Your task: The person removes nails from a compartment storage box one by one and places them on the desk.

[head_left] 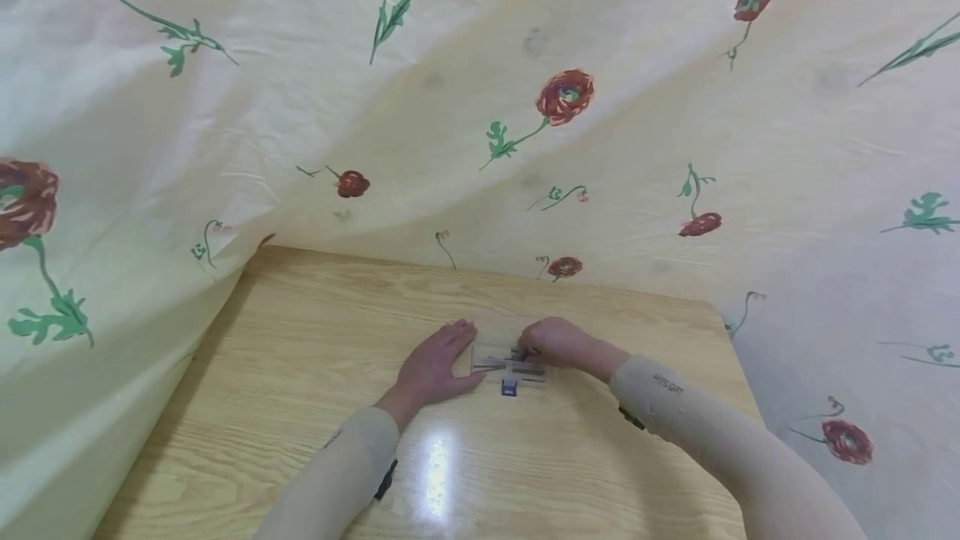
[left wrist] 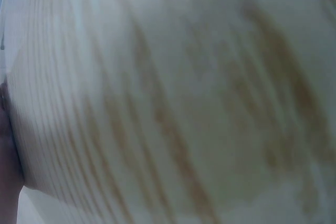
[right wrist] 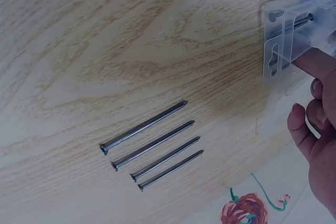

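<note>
A small clear plastic box (right wrist: 269, 76) with a blue latch (head_left: 509, 387) lies on the table, and loose nails (right wrist: 297, 23) show through its walls. Spread at the left end of the box, my left hand (head_left: 435, 369) has its straight fingers on the far side and its thumb by the near corner. From the right, my right hand (head_left: 558, 342) reaches down to the box with its index finger inside; I cannot tell whether it pinches a nail. In the right wrist view several steel nails (right wrist: 153, 146) lie in a row on the wood, roughly parallel.
The wood-grain table (head_left: 315, 340) is bounded at the back and sides by a hanging cream cloth (head_left: 450, 107) with red flowers. Bare wood grain fills most of the left wrist view.
</note>
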Motion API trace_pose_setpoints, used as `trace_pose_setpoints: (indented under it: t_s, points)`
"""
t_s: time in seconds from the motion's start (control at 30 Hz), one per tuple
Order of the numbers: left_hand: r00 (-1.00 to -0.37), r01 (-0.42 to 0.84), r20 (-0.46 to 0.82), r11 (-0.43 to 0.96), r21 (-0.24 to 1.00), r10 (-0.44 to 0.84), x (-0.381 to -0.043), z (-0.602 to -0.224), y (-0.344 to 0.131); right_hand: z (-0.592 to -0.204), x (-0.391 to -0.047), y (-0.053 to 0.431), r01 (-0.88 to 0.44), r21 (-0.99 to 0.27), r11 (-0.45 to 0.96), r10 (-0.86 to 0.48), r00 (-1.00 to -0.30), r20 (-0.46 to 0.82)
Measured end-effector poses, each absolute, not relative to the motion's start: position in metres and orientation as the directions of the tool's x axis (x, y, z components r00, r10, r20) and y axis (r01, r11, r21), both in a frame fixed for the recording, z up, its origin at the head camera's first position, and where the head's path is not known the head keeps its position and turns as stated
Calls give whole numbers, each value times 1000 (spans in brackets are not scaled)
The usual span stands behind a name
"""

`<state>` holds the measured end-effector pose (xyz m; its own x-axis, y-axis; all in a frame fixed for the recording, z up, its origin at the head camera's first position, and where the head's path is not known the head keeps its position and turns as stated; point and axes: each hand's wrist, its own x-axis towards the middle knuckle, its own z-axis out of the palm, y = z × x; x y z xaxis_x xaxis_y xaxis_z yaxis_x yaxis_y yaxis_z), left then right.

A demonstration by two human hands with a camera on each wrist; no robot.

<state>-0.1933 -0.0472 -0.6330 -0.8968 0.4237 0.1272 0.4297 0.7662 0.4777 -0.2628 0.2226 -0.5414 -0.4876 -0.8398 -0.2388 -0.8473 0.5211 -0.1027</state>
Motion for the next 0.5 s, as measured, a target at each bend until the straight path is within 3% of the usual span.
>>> trace_pose_setpoints:
  t_s: [0.2,0.5]
  points:
    - [-897,430,119,774,465,427,-194,-632,-48,-542,-263,221,-873,-66,483,-861,-460,-218]
    - [-892,439,125,772,460,433,-192,-630,-48,-541,-266,220,-858,-108,503,-847,-464,-261]
